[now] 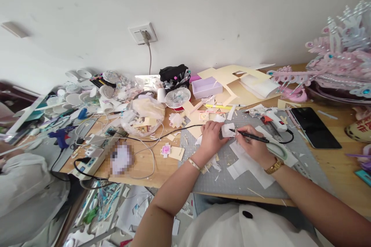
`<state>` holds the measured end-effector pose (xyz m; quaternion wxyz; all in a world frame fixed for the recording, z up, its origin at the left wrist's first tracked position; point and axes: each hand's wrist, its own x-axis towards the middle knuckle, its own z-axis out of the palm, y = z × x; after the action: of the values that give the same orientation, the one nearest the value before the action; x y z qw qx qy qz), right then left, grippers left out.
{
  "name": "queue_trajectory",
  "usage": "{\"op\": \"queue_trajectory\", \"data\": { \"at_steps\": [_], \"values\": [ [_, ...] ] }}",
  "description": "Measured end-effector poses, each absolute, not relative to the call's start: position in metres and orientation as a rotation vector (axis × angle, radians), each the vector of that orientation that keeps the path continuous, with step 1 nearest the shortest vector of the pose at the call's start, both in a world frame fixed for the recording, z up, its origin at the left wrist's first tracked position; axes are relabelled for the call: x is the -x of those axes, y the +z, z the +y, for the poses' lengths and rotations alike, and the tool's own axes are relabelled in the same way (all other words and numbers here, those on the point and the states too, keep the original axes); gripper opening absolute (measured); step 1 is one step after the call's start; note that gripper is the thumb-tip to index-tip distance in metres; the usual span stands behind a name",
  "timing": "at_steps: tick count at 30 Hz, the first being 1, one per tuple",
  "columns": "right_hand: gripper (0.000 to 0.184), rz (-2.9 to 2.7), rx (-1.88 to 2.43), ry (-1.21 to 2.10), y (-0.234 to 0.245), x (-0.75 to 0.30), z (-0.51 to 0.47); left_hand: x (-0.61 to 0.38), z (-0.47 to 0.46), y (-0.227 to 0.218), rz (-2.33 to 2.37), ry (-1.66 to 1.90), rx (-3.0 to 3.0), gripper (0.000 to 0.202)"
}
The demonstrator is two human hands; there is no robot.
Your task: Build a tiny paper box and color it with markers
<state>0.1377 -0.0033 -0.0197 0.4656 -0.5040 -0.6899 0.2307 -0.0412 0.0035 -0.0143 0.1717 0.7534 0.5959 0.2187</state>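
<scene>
My left hand (212,135) grips a small white paper piece (228,130) between thumb and fingers, raised a little over the grey cutting mat (208,183). In my right hand (255,149) is a slim black pen (257,136), its tip at the white piece. Whether the tip touches it I cannot tell. White paper sheets (246,162) lie on the mat under and beside my right hand. Scraps are scattered near both wrists. Just beyond my hands sits a small cream square with a drawn face (204,116).
A white glue gun (276,119) and a black tablet (315,127) are to the right. Behind stand a lilac box (207,87) and cut cream card (243,75). Cables, a power strip (89,166) and a blue glue gun (60,137) are leftward, beside another person's sleeve (23,177).
</scene>
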Motion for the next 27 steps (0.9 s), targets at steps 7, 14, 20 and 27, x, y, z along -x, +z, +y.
{"op": "queue_trajectory", "data": {
  "at_steps": [7, 14, 20, 27],
  "values": [
    [0.003, -1.814, 1.261, 0.479, -0.0218, -0.1350, -0.0052, 0.0408, 0.0032, -0.0149, 1.689, 0.618, -2.117, 0.051],
    [0.004, -1.840, 1.256, 0.472, -0.0248, -0.1359, -0.0044, 0.0411, 0.0030, -0.0171, 1.695, 0.607, -2.133, 0.049],
    [0.003, -1.857, 1.247, 0.488, -0.0242, -0.1360, -0.0043, 0.0409, 0.0034, -0.0159, 1.697, 0.598, -2.132, 0.051],
    [0.003, -1.843, 1.240, 0.496, -0.0233, -0.1356, -0.0046, 0.0405, 0.0034, -0.0129, 1.693, 0.593, -2.116, 0.051]
  ]
}}
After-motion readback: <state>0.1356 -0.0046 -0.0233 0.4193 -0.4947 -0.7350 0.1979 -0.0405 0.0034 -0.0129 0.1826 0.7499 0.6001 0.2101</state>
